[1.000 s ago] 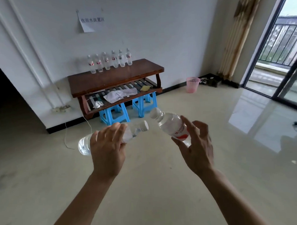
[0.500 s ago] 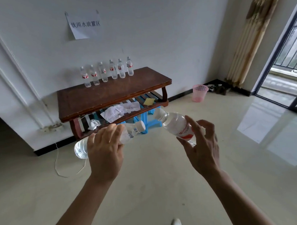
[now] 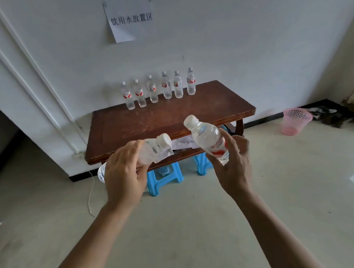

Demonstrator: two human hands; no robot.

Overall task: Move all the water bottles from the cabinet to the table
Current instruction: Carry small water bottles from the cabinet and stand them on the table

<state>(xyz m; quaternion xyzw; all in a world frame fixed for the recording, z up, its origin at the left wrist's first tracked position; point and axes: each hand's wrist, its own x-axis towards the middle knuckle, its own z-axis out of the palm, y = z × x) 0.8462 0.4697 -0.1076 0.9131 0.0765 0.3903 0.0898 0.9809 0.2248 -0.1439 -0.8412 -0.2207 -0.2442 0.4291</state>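
Note:
My left hand [image 3: 123,173] grips a clear water bottle [image 3: 152,148] that lies nearly flat, its white cap pointing right. My right hand [image 3: 232,166] grips a second bottle with a red label [image 3: 209,139], tilted with its cap up and to the left. Both are held in the air in front of a dark wooden table [image 3: 167,118]. Several more bottles [image 3: 158,90] stand upright in a row along the table's back edge by the wall.
A lower shelf under the table holds papers [image 3: 184,142]. Blue plastic stools [image 3: 163,178] stand beneath it. A pink mesh bin [image 3: 296,120] sits on the floor at the right. A paper sign [image 3: 128,21] hangs on the wall. A white cord [image 3: 91,195] trails on the floor.
The table has come closer and more central in view. Both hands keep hold of their bottles in about the same pose.

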